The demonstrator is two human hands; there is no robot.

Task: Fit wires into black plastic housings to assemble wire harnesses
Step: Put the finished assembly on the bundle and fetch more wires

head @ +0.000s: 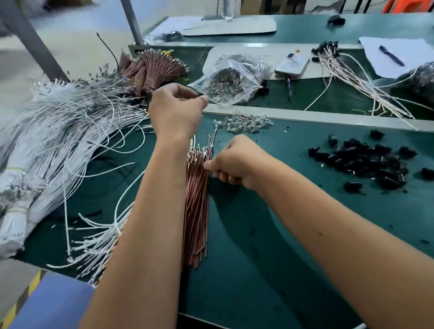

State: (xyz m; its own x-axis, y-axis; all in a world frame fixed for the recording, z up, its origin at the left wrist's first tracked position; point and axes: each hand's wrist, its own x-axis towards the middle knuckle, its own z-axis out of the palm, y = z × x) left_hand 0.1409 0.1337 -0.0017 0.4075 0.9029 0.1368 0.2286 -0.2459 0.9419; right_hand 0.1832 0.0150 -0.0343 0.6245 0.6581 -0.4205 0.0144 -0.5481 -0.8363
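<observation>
Two forearms are reaching in from the bottom edge, over the green counter (270, 240), and the left forearm is covering part of the bundle of brown wires (197, 208) lying between them. That bundle is lying flat with its long axis running away from the person, cut ends nearest the viewer and metal terminals pointing toward the far side. The right hand (233, 162) is resting at the bundle's right edge near the terminal end, fingers curled and pinching at the wires; exactly how many it is gripping is hard to make out. The left hand (176, 111) is raised farther out, its thumb and forefinger pinching a small dark piece at their tips, too small and blurred to identify. The two hands are apart.

Left of the arms, white wires (64, 139) are spreading in thick banded bundles and loose strands, their outer parts smeared by blur and running off the frame edge. To the right, black plastic housings (363, 162) are lying in a loose heap. Beyond the hands, small clear parts (244, 122) are sitting in a scatter, then a clear bag (228, 81) and a second sheaf of brown wires (150, 68). Farther right, a phone (292, 63) and finished harnesses (349, 78) are lying fanned out.
</observation>
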